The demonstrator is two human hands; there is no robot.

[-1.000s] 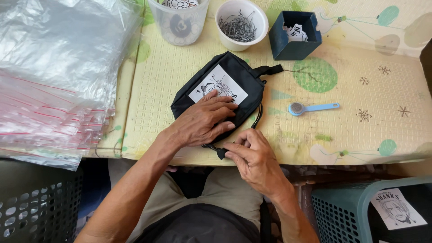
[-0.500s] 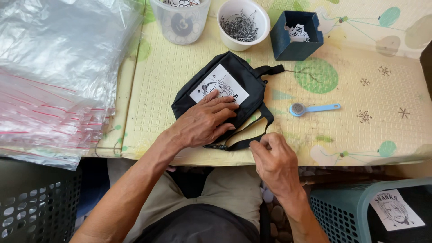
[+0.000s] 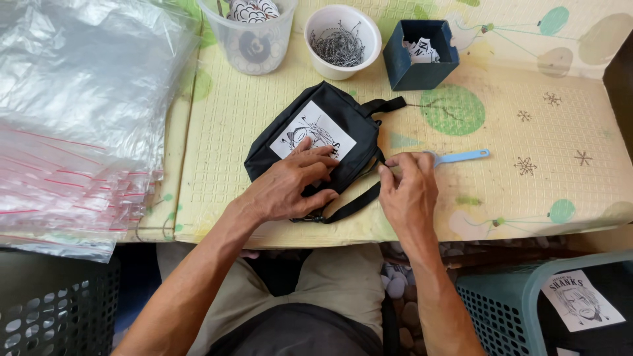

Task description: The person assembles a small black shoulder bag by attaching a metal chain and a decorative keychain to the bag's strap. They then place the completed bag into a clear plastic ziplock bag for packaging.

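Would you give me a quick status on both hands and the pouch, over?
Left hand flat on black pouch. Right hand at its strap, beside blue tool. Nothing in the way.

A white rectangular label point(image 3: 314, 134) with a black line drawing is sitting on the front of the black pouch point(image 3: 277, 142), its lower corner lying under the left hand point(image 3: 290, 186). A stack of clear plastic bags point(image 3: 72, 118) with thin red closure strips is lying along the left of the surface point(image 3: 527, 198). At lower right, a white label point(image 3: 583, 300) with a black sketch is showing inside the teal basket point(image 3: 501, 296).
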